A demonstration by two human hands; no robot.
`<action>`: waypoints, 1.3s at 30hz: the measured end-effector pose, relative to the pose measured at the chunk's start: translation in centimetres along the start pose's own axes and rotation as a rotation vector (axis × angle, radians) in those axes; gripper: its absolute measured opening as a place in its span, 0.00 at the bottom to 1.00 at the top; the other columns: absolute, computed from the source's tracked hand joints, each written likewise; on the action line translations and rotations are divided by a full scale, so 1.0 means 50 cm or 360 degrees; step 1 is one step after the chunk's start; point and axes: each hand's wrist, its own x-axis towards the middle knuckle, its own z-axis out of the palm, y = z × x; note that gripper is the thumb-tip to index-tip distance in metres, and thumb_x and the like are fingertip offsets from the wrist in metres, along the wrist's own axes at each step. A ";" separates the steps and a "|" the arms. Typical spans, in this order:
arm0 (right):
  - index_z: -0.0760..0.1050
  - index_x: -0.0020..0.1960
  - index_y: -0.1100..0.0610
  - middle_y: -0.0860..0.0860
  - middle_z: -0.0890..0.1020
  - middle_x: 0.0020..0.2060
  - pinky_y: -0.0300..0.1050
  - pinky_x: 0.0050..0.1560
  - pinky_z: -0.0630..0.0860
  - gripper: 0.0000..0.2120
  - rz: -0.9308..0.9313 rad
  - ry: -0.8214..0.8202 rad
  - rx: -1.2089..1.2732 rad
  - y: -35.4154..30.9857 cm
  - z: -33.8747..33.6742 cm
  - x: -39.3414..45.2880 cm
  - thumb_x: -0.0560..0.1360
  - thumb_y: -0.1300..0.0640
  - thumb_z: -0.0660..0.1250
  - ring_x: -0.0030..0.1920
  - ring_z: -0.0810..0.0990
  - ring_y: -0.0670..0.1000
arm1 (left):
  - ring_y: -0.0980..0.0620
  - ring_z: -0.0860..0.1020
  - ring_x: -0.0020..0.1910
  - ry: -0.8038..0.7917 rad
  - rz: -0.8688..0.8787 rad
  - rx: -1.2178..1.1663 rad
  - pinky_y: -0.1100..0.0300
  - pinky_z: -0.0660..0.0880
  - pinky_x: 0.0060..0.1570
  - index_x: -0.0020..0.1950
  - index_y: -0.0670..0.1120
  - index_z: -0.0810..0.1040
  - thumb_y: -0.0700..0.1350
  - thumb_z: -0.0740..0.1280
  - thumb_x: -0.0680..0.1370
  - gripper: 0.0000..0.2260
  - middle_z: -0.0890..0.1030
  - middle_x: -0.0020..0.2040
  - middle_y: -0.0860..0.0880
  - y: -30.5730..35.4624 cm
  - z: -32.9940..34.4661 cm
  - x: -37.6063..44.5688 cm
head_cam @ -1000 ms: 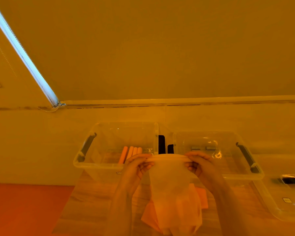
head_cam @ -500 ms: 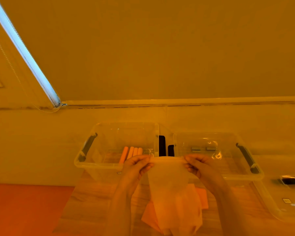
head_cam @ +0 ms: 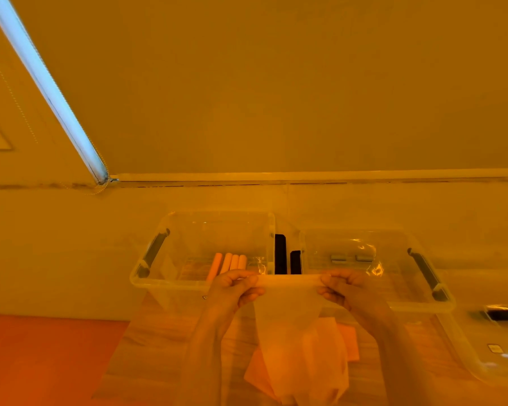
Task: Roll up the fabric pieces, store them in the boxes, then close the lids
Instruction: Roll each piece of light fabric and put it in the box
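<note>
Both hands are raised above the tabletop (head_cam: 165,344) and hold one pale fabric piece (head_cam: 288,323) by its top edge. The left hand (head_cam: 232,291) pinches the left end of that edge between thumb and curled fingers. The right hand (head_cam: 346,288) pinches the right end in the same way. Between the two grips the top edge is rolled into a thin, taut, horizontal tube. The rest of the sheet hangs down freely from it toward the near edge of the tabletop.

Under the hanging sheet, a stack of orange fabric pieces (head_cam: 349,341) lies flat on the tabletop near its near edge.

Two clear plastic boxes stand side by side along the far edge of the tabletop, both with lids off. The left box (head_cam: 150,284) has a dark handle on its left end and holds four rolled fabric pieces (head_cam: 229,263), lying side by side near its right half. The right box (head_cam: 423,306) has a dark handle on its right end; its contents cannot be told through the glare. Two dark upright latches (head_cam: 280,257) show in the gap between the boxes.

A clear lid (head_cam: 481,347) lies at the right edge of the tabletop, just beside the right box.
</note>
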 end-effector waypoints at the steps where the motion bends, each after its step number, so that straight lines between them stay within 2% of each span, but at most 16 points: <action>1: 0.79 0.49 0.61 0.56 0.85 0.38 0.37 0.36 0.80 0.06 -0.0006 0.0001 -0.0023 0.001 -0.001 0.000 0.77 0.66 0.63 0.37 0.84 0.50 | 0.50 0.84 0.36 0.0000 0.0004 0.0030 0.65 0.78 0.32 0.48 0.41 0.80 0.34 0.67 0.76 0.05 0.84 0.41 0.44 -0.001 0.000 -0.001; 4: 0.78 0.52 0.60 0.58 0.85 0.39 0.39 0.35 0.80 0.06 0.0016 -0.0023 -0.0106 0.004 0.000 0.001 0.78 0.62 0.63 0.37 0.85 0.53 | 0.51 0.83 0.33 -0.0021 0.0074 0.0112 0.66 0.76 0.28 0.46 0.44 0.79 0.35 0.66 0.77 0.05 0.84 0.39 0.51 -0.001 0.005 -0.006; 7: 0.77 0.53 0.61 0.58 0.85 0.39 0.39 0.35 0.80 0.06 0.0007 -0.0026 -0.0086 0.010 0.001 0.003 0.78 0.62 0.63 0.38 0.85 0.53 | 0.54 0.82 0.32 -0.0053 0.0110 0.0111 0.66 0.77 0.31 0.46 0.42 0.78 0.34 0.64 0.77 0.05 0.83 0.35 0.60 0.001 0.008 -0.009; 8: 0.78 0.52 0.61 0.58 0.85 0.39 0.39 0.35 0.80 0.06 0.0000 -0.0018 -0.0055 0.010 0.002 0.003 0.78 0.63 0.63 0.38 0.85 0.53 | 0.54 0.82 0.33 -0.0057 0.0108 0.0077 0.66 0.78 0.33 0.47 0.41 0.78 0.33 0.64 0.77 0.05 0.83 0.35 0.61 0.002 0.008 -0.011; 10: 0.78 0.52 0.62 0.58 0.84 0.39 0.38 0.35 0.80 0.06 0.0007 -0.0009 0.0064 0.010 0.004 0.002 0.77 0.64 0.63 0.37 0.84 0.51 | 0.54 0.83 0.35 -0.0069 0.0080 -0.0063 0.64 0.80 0.35 0.46 0.41 0.80 0.31 0.64 0.77 0.07 0.84 0.40 0.54 0.004 0.006 -0.011; 11: 0.78 0.51 0.62 0.58 0.84 0.38 0.38 0.34 0.80 0.07 0.0016 -0.0012 0.0151 0.011 0.003 0.003 0.77 0.65 0.63 0.36 0.84 0.51 | 0.55 0.83 0.36 -0.0089 0.0069 -0.0118 0.64 0.80 0.37 0.47 0.41 0.80 0.31 0.63 0.76 0.09 0.84 0.40 0.54 0.006 0.006 -0.014; 13: 0.78 0.52 0.63 0.58 0.84 0.39 0.39 0.35 0.81 0.08 0.0027 -0.0031 0.0317 0.011 0.001 0.002 0.76 0.67 0.62 0.36 0.84 0.51 | 0.60 0.82 0.35 -0.0151 0.0077 -0.0176 0.63 0.80 0.39 0.50 0.41 0.79 0.29 0.61 0.77 0.11 0.83 0.35 0.61 0.007 0.007 -0.017; 15: 0.78 0.52 0.64 0.59 0.84 0.39 0.39 0.35 0.81 0.08 0.0023 -0.0037 0.0440 0.012 -0.001 0.002 0.76 0.68 0.62 0.36 0.84 0.52 | 0.60 0.82 0.35 -0.0194 0.0074 -0.0273 0.64 0.79 0.38 0.52 0.40 0.77 0.28 0.59 0.77 0.12 0.82 0.32 0.64 0.010 0.009 -0.021; 19: 0.79 0.49 0.64 0.59 0.84 0.39 0.40 0.34 0.81 0.09 0.0007 -0.0022 0.0590 0.013 0.002 -0.002 0.76 0.70 0.61 0.36 0.84 0.52 | 0.57 0.83 0.35 -0.0181 0.0011 -0.0385 0.63 0.79 0.36 0.50 0.37 0.78 0.27 0.59 0.76 0.11 0.83 0.32 0.58 0.007 0.011 -0.020; 22: 0.80 0.46 0.65 0.60 0.84 0.39 0.40 0.33 0.81 0.10 0.0051 0.0013 0.0660 0.017 0.005 -0.002 0.76 0.71 0.59 0.35 0.84 0.53 | 0.51 0.83 0.35 -0.0137 -0.0091 -0.0459 0.63 0.81 0.33 0.39 0.37 0.83 0.30 0.62 0.76 0.11 0.85 0.38 0.46 0.002 0.010 -0.016; 24: 0.79 0.47 0.66 0.60 0.84 0.39 0.40 0.34 0.81 0.09 0.0066 0.0014 0.0671 0.018 0.007 -0.003 0.77 0.70 0.60 0.36 0.84 0.53 | 0.50 0.83 0.35 -0.0107 -0.0098 -0.0414 0.63 0.80 0.33 0.38 0.39 0.84 0.31 0.63 0.76 0.12 0.85 0.41 0.43 -0.001 0.009 -0.016; 27: 0.79 0.48 0.65 0.59 0.84 0.40 0.39 0.36 0.81 0.07 0.0030 -0.0019 0.0557 0.021 0.007 -0.005 0.73 0.64 0.65 0.37 0.84 0.52 | 0.51 0.83 0.36 -0.0095 -0.0045 -0.0320 0.63 0.81 0.35 0.40 0.39 0.83 0.29 0.64 0.75 0.11 0.85 0.39 0.48 -0.002 0.007 -0.020; 30: 0.80 0.49 0.63 0.60 0.84 0.42 0.38 0.38 0.81 0.06 0.0023 0.0001 0.0360 0.024 0.003 -0.006 0.73 0.67 0.66 0.39 0.84 0.51 | 0.55 0.83 0.37 -0.0124 0.0004 -0.0212 0.63 0.81 0.38 0.45 0.39 0.81 0.27 0.63 0.75 0.10 0.83 0.34 0.57 0.000 0.008 -0.023; 35: 0.79 0.54 0.58 0.59 0.85 0.44 0.39 0.42 0.82 0.11 0.0026 -0.0028 0.0182 0.018 -0.005 -0.011 0.75 0.68 0.64 0.43 0.84 0.53 | 0.59 0.83 0.38 -0.0174 0.0053 -0.0087 0.61 0.80 0.44 0.52 0.39 0.79 0.26 0.63 0.75 0.12 0.82 0.33 0.61 0.003 0.005 -0.022; 39: 0.79 0.56 0.61 0.57 0.85 0.44 0.39 0.43 0.81 0.11 -0.0008 -0.0083 -0.0019 0.016 -0.012 -0.014 0.75 0.67 0.65 0.45 0.85 0.53 | 0.53 0.84 0.40 -0.0147 0.0019 0.0000 0.61 0.81 0.43 0.47 0.41 0.81 0.27 0.64 0.74 0.11 0.83 0.35 0.58 0.001 -0.001 -0.019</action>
